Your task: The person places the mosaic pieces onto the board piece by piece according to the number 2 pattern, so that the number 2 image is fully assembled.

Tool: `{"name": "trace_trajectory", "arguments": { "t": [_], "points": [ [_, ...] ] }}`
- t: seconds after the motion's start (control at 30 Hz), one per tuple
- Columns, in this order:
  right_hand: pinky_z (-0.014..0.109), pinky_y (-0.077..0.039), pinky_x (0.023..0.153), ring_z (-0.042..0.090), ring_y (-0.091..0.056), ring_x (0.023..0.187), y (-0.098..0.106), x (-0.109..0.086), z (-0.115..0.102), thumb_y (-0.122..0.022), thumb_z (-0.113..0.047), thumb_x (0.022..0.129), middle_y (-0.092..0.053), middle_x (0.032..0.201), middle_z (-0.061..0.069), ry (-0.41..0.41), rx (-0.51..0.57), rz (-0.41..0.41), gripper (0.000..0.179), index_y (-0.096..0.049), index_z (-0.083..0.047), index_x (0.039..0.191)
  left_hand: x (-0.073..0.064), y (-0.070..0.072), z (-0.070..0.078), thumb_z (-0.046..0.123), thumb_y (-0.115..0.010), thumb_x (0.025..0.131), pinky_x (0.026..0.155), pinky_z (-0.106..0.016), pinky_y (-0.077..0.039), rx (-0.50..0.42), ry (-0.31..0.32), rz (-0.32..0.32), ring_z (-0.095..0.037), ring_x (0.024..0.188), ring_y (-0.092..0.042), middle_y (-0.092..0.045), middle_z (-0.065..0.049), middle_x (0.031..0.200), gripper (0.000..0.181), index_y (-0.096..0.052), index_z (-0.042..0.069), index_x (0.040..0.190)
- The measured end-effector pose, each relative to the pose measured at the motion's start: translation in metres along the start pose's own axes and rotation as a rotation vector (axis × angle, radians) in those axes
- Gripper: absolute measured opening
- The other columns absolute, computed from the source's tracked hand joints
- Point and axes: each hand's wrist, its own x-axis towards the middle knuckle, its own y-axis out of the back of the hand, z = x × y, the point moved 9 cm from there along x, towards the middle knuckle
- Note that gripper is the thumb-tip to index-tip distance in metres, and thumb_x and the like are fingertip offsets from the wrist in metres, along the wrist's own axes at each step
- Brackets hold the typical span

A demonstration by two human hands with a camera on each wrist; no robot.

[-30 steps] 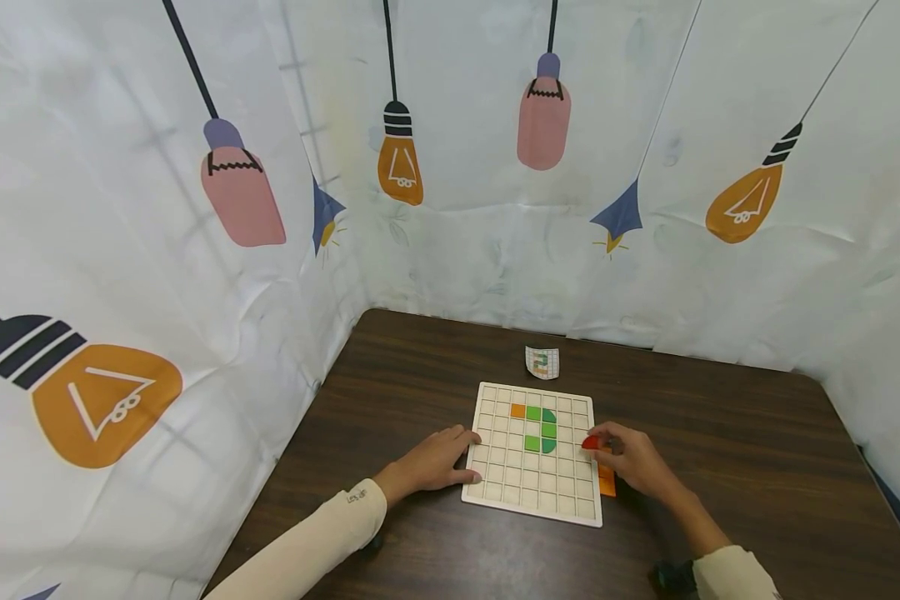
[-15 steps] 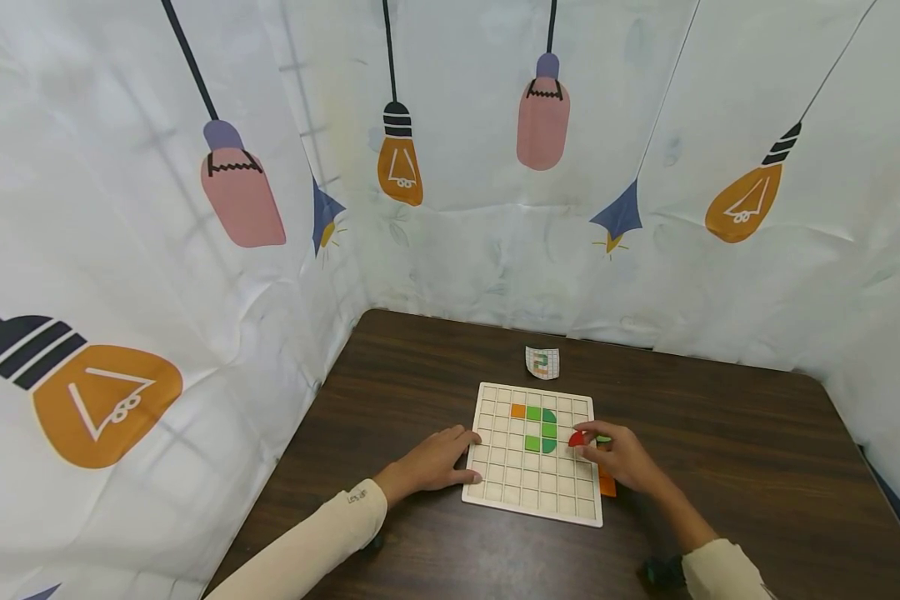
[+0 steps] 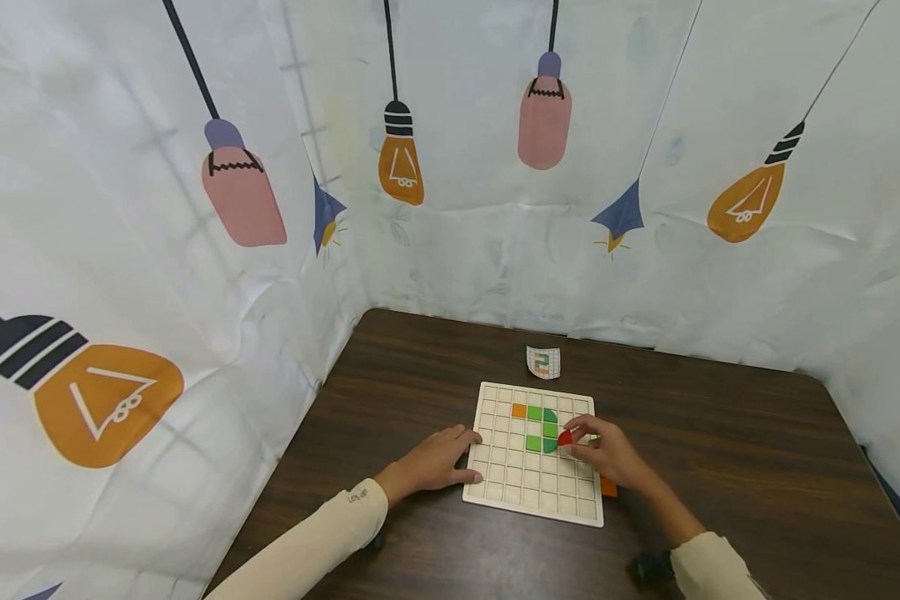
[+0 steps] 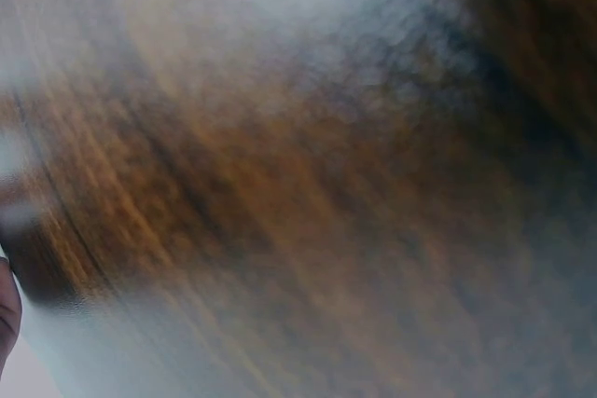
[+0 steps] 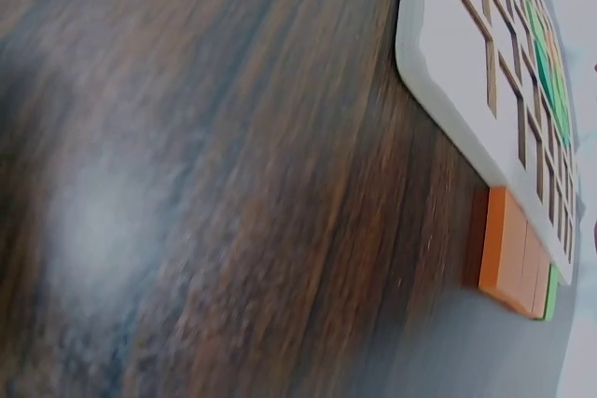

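A pale grid board [image 3: 495, 479] lies on the dark wooden table, with an orange square [image 3: 519, 411], several green squares [image 3: 534, 413] and dark green rounded tiles [image 3: 550, 446] set in its cells. My right hand [image 3: 613, 452] pinches a red rounded tile [image 3: 565, 437] between thumb and fingers, over the board just right of the green pieces. On the board's left edge rests my left hand [image 3: 437, 460], thumb and fingers spread. The left wrist view shows mostly blurred table, with a bit of a finger [image 4: 7, 309] at the left border.
Orange blocks [image 5: 515, 258] and a green one [image 5: 551, 294] sit against the board's right edge. A small paper card [image 3: 543, 362] with a coloured grid pattern lies behind the board. Printed white cloth [image 3: 465, 267] hangs around the table's back and left.
My right hand has moved left over the board, carrying the red tile from the right edge to beside the green tiles. My left hand has stayed in place.
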Motion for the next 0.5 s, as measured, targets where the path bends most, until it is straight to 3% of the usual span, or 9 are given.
{"name": "trace_trajectory", "arguments": {
  "t": [0.27, 0.4, 0.5],
  "points": [
    [0.024, -0.051, 0.060, 0.013, -0.062, 0.076, -0.010, 0.007, -0.002, -0.074, -0.009, 0.091, -0.066, 0.100, 0.013, 0.000, 0.041, -0.040, 0.033, -0.066, 0.004, 0.121, 0.001, -0.002, -0.002, 0.058, -0.065, 0.092, 0.092, -0.036, -0.046, -0.010, 0.004, 0.001, -0.009, 0.097, -0.052, -0.056, 0.003, 0.113, 0.061, -0.052, 0.020, 0.138],
    [0.023, -0.047, 0.054, 0.027, -0.062, 0.068, -0.011, 0.005, -0.029, -0.071, -0.003, 0.092, -0.065, 0.101, 0.018, -0.038, 0.063, -0.068, 0.034, -0.064, 0.009, 0.123, 0.001, -0.002, -0.002, 0.058, -0.064, 0.092, 0.094, -0.036, -0.046, -0.005, 0.012, -0.003, -0.010, 0.099, -0.053, -0.056, 0.002, 0.115, 0.061, -0.051, 0.020, 0.139],
    [0.023, -0.048, 0.057, 0.036, -0.063, 0.071, -0.013, 0.005, -0.041, -0.068, 0.001, 0.092, -0.064, 0.101, 0.022, -0.053, 0.074, -0.074, 0.034, -0.062, 0.013, 0.123, 0.001, -0.002, -0.001, 0.058, -0.064, 0.092, 0.094, -0.036, -0.046, 0.003, 0.009, 0.000, -0.010, 0.100, -0.054, -0.056, 0.002, 0.115, 0.061, -0.051, 0.020, 0.139]
  ]
}}
